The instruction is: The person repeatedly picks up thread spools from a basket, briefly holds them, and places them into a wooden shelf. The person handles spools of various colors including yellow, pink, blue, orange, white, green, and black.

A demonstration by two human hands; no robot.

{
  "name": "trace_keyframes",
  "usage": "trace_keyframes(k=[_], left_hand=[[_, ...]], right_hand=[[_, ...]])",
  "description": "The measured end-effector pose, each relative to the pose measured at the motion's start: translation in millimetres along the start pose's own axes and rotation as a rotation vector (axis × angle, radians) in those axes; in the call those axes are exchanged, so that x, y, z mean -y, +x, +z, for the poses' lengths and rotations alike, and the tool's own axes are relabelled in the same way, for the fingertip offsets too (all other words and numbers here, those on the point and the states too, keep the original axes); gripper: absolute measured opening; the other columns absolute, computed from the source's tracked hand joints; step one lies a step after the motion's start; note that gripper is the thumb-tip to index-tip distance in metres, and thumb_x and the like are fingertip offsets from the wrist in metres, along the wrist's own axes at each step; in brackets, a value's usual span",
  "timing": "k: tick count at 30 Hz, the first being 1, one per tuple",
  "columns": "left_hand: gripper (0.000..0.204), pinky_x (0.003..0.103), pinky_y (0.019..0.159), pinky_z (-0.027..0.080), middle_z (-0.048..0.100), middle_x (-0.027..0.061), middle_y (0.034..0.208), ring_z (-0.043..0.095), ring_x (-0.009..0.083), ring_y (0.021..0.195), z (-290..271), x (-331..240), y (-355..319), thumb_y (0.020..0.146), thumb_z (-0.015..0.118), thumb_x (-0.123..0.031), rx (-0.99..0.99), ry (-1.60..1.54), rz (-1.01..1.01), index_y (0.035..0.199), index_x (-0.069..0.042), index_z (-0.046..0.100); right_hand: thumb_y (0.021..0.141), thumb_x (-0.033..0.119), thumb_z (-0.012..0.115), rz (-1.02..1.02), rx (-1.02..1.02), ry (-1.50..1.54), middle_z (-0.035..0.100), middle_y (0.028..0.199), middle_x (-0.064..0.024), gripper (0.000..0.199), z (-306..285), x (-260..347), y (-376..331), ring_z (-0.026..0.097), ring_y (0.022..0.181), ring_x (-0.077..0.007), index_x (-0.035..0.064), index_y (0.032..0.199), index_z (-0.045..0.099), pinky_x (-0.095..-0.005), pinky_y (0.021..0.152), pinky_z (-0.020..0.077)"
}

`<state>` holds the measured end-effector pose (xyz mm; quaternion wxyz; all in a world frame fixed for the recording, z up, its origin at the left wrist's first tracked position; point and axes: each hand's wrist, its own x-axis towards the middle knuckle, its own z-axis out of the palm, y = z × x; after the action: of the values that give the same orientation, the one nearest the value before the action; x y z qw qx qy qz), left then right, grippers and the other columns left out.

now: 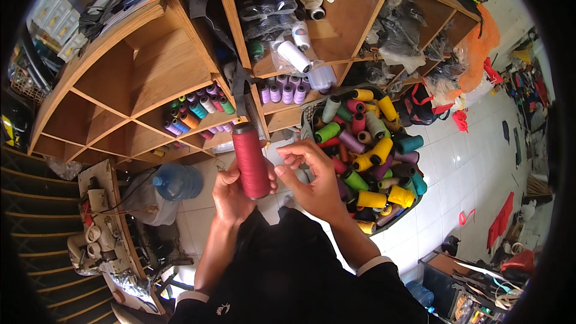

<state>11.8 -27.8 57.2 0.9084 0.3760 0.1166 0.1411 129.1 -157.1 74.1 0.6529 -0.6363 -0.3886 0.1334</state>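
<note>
My left hand (231, 195) grips a tall dark red spool of thread (251, 159) and holds it upright in front of the wooden shelves. My right hand (312, 171) hovers just right of the spool, fingers curled and pinched near its side, perhaps on a thread end too thin to make out. Directly right of that hand sits a dark basket (309, 117) heaped with several spools in yellow, green, pink, purple and teal.
Wooden cubby shelves (150, 78) hold rows of small coloured spools (198, 111) and purple spools (285, 92). A blue water jug (177, 181) and a sewing machine (99, 216) stand lower left. Bags and red scraps lie on the white tiled floor (462, 162) at right.
</note>
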Motion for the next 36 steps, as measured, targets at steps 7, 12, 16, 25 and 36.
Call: trace_keyframes(k=[7, 12, 16, 25, 36], left_hand=[[0.066, 0.038, 0.071, 0.051, 0.06, 0.0145, 0.103, 0.062, 0.0254, 0.082, 2, -3, -6, 0.081, 0.05, -0.048, -0.035, 0.024, 0.023, 0.128, -0.001, 0.043], [0.064, 0.039, 0.077, 0.051, 0.06, 0.013, 0.109, 0.061, 0.0248, 0.092, -3, 0, -6, 0.085, 0.047, -0.047, -0.025, -0.031, 0.039, 0.129, -0.001, 0.047], [0.061, 0.039, 0.086, 0.048, 0.059, 0.0126, 0.115, 0.059, 0.0231, 0.1, -10, 5, -4, 0.09, 0.04, -0.044, 0.005, -0.093, 0.077, 0.132, -0.001, 0.047], [0.058, 0.042, 0.101, 0.04, 0.055, 0.0125, 0.128, 0.053, 0.025, 0.118, -24, 16, -4, 0.091, 0.046, -0.035, -0.127, -0.019, 0.126, 0.139, -0.002, 0.042], [0.036, 0.032, 0.088, 0.048, 0.061, 0.0077, 0.115, 0.059, 0.0165, 0.103, -154, 43, -18, 0.087, 0.069, -0.006, -0.382, 0.604, 0.146, 0.12, -0.001, 0.057]], right_hand=[[0.082, 0.01, 0.073, -0.101, -0.042, -0.018, 0.063, 0.096, -0.0098, 0.028, 8, 21, 8, 0.06, 0.082, -0.0176, 0.0013, 0.107, 0.065, -0.0292, 0.071, 0.0465], [0.079, 0.011, 0.076, -0.125, -0.047, 0.014, 0.063, 0.097, -0.0096, 0.033, 9, 20, 12, 0.06, 0.082, -0.018, 0.0024, 0.109, 0.064, -0.0293, 0.07, 0.0467], [0.074, 0.01, 0.081, -0.132, 0.016, -0.017, 0.062, 0.102, -0.0083, 0.043, 10, 18, 6, 0.057, 0.082, -0.0149, 0.0027, 0.113, 0.063, -0.027, 0.071, 0.0461], [0.071, 0.012, 0.084, 0.032, 0.083, 0.022, 0.063, 0.102, -0.0097, 0.053, 31, -7, -3, 0.062, 0.086, -0.0151, 0.0001, 0.117, 0.059, -0.0281, 0.073, 0.0494], [0.075, 0.007, 0.077, 0.105, 0.278, -0.013, 0.063, 0.103, -0.0122, 0.045, 98, -133, -11, 0.064, 0.09, -0.0218, -0.0008, 0.115, 0.058, -0.0322, 0.075, 0.0518]])
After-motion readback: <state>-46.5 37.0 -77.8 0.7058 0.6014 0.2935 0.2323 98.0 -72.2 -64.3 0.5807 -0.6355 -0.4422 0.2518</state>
